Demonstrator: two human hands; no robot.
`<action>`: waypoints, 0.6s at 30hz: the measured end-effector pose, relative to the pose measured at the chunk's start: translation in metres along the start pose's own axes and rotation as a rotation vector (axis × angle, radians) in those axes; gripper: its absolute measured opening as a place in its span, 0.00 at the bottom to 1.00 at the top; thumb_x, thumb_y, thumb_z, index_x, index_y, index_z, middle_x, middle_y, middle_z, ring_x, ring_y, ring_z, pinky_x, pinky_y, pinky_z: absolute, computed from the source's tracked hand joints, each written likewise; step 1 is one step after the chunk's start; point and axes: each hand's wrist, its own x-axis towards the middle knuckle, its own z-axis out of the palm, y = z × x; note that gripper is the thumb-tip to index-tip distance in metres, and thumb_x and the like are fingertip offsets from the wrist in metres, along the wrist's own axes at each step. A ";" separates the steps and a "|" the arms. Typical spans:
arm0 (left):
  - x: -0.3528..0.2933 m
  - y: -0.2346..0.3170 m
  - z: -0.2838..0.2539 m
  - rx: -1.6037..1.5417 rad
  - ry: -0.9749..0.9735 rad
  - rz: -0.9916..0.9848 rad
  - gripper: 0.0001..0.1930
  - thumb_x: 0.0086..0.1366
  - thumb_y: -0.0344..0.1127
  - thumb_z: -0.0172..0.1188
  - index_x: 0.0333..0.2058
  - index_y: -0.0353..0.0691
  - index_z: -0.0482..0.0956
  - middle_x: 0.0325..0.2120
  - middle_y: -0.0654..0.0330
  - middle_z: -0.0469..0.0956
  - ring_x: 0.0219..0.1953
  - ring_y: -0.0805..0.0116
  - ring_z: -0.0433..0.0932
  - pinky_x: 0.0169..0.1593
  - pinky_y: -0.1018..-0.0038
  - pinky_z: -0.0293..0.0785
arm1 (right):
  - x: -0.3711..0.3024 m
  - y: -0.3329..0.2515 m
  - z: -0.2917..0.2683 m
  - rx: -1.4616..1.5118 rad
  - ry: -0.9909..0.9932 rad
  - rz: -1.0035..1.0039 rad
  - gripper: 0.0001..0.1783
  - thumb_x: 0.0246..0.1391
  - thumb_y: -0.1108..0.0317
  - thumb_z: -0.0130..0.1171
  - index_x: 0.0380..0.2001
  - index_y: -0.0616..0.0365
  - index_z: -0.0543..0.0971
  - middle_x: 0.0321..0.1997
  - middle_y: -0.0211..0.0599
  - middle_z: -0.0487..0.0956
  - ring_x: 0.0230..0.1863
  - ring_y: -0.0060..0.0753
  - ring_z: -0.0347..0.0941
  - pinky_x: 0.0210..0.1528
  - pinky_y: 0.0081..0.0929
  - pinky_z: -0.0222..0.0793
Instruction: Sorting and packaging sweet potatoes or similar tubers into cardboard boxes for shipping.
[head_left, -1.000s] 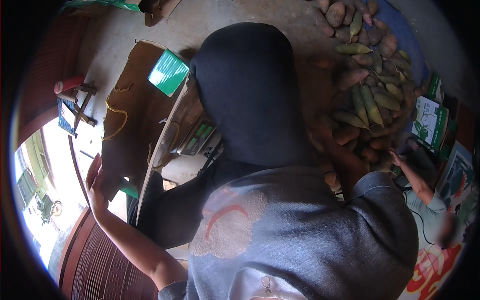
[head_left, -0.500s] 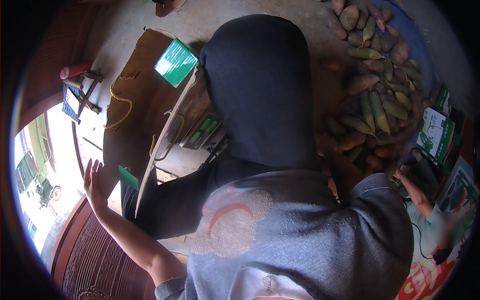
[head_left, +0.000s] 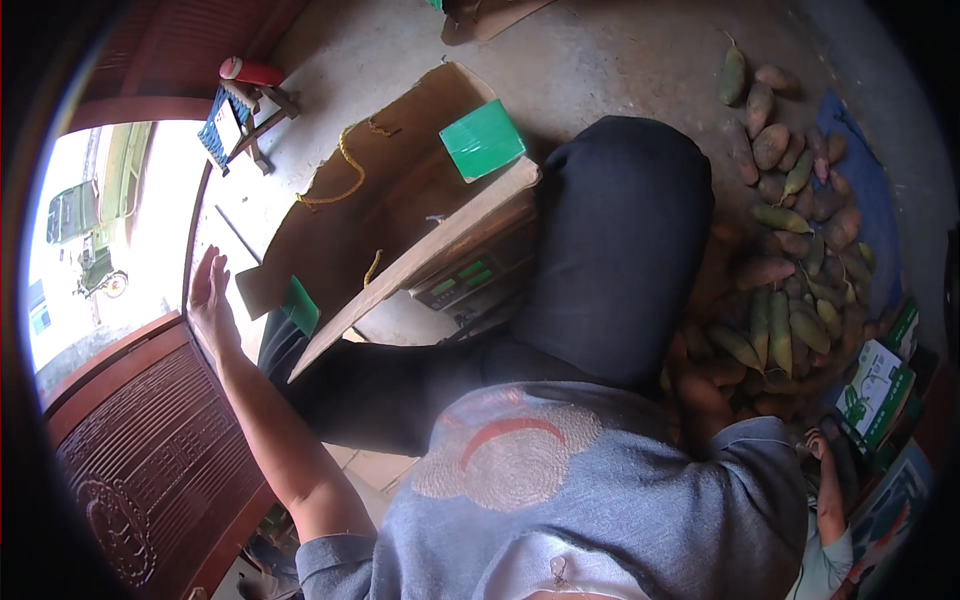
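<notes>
My left hand is raised at the left with its fingers stretched out, and nothing shows in it. Closest to it is the near end of an open cardboard box, which has green flaps and yellow rope loops. My right arm reaches down beside my dark-trousered knee, toward a pile of roots on the floor. The fingers of that hand are hidden in shadow. Long green radish-like roots lie in the pile with rounder reddish-brown roots.
Between the box and my leg stands a scale with a lit green display. A small folding stool bears a red cylinder. A carved brown door is at lower left. At right are a printed green-white box and another person's arm.
My view has shifted, so the box, stool and pile sit farther right and lower. My left hand stays raised with its fingers extended. The other person's arm has changed position.
</notes>
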 end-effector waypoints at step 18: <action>0.004 0.101 -0.024 0.436 -0.011 0.263 0.19 0.76 0.45 0.57 0.60 0.45 0.80 0.58 0.54 0.79 0.62 0.62 0.77 0.66 0.63 0.71 | 0.148 -0.214 -0.225 0.282 0.318 -0.176 0.21 0.66 0.57 0.50 0.54 0.58 0.78 0.51 0.56 0.80 0.52 0.60 0.77 0.54 0.51 0.74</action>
